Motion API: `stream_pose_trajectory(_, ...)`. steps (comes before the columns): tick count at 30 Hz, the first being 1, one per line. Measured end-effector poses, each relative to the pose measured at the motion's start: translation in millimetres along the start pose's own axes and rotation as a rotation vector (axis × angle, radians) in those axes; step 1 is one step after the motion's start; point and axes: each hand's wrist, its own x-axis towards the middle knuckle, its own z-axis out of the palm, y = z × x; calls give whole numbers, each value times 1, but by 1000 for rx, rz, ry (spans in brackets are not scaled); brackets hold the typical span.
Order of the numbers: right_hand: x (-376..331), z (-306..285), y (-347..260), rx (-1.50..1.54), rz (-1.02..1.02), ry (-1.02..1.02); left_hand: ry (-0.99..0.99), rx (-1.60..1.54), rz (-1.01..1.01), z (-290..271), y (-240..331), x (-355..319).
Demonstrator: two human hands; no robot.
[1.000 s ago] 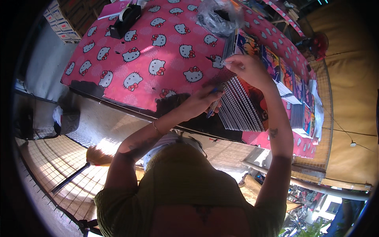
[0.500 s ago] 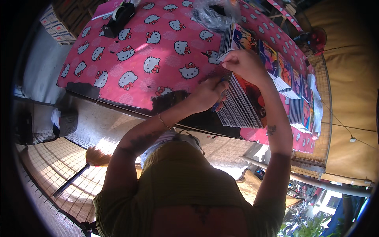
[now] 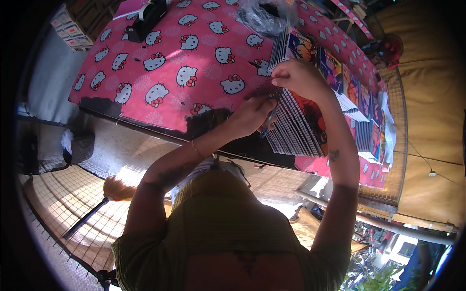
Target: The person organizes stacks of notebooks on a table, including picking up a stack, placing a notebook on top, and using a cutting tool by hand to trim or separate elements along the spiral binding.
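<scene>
My left hand (image 3: 251,115) is closed around a slim dark-blue hand tool (image 3: 265,127). Its exact kind is hard to make out. The tool lies against the near left side of a fanned stack of spiral-bound notebooks (image 3: 297,130), close to the bound edges. Above that stack, my right hand (image 3: 299,81) has its thumb and fingers pinched together. Whatever they hold, if anything, is too small to see. My right wrist and forearm cover part of the notebooks' colourful covers. Another notebook stack (image 3: 302,47) lies just beyond my right hand.
The table has a pink cartoon-cat cover (image 3: 204,72), torn dark along its near edge. A black tape dispenser (image 3: 147,22) stands far left, a clear plastic bag (image 3: 267,19) at the back. More notebooks (image 3: 365,133) lie right. A broom (image 3: 116,189) and a dark bin (image 3: 83,148) are below left.
My left hand and the blue tool have tilted slightly and shifted a little to the left. My right hand stays pinched in nearly the same place. The whole view has shifted slightly.
</scene>
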Motion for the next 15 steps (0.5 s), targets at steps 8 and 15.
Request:
stream_pose_trajectory(8,-2,2,1,2,-29,41,11,141,82,6,8,-7)
stream_pose_trajectory(15,1,3,7,199,-16,35,33,43,31,4,-16,-5)
